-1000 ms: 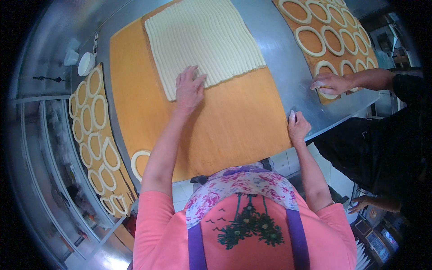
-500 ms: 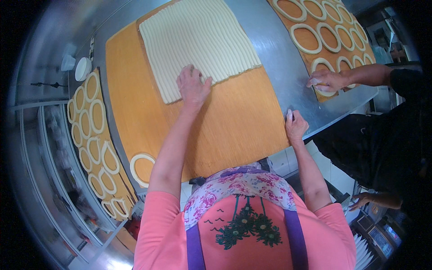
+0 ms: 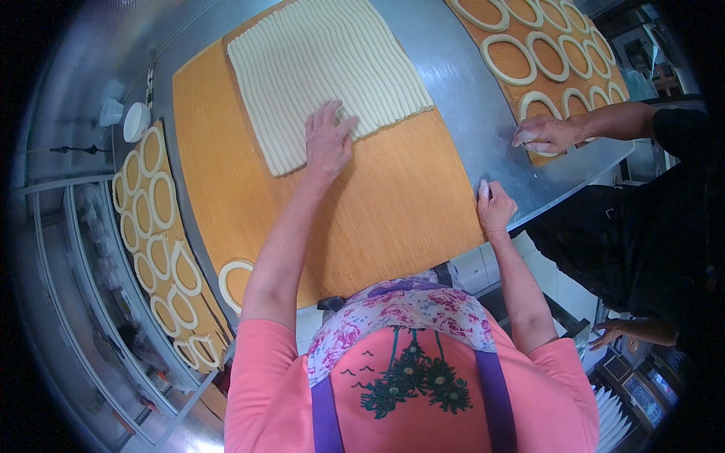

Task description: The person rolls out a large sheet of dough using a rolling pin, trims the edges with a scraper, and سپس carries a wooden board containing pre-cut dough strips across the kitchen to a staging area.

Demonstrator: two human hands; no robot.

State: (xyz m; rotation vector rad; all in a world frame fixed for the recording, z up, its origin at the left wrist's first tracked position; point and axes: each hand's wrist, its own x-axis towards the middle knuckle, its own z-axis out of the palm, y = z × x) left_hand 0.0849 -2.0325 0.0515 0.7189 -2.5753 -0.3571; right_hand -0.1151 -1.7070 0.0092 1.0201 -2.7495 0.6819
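A sheet of pale dough strips [image 3: 325,68], laid side by side, covers the far part of the large wooden board [image 3: 400,196]. My left hand [image 3: 328,142] is over the near edge of these strips, fingers apart and stretched forward; whether the fingertips press on the dough is hard to tell. At the board's right edge, near the metal table's front, my right hand [image 3: 495,205] is closed with its thumb up. Whatever it may grip there is hidden by the fingers. One dough ring [image 3: 229,287] lies at the board's near left corner, partly behind my left arm.
Left of the board, a narrow board [image 3: 162,245] carries several dough rings, with a white bowl [image 3: 137,121] beyond it. Another ring-covered board [image 3: 511,97] stands at the right on the metal table [image 3: 468,113]. A co-worker's hand [image 3: 547,134] is over its near end.
My left hand has shifted slightly right and away from me over the strips, its fingers spreading more. My right hand stays at the board's edge. The co-worker's hand has barely moved.
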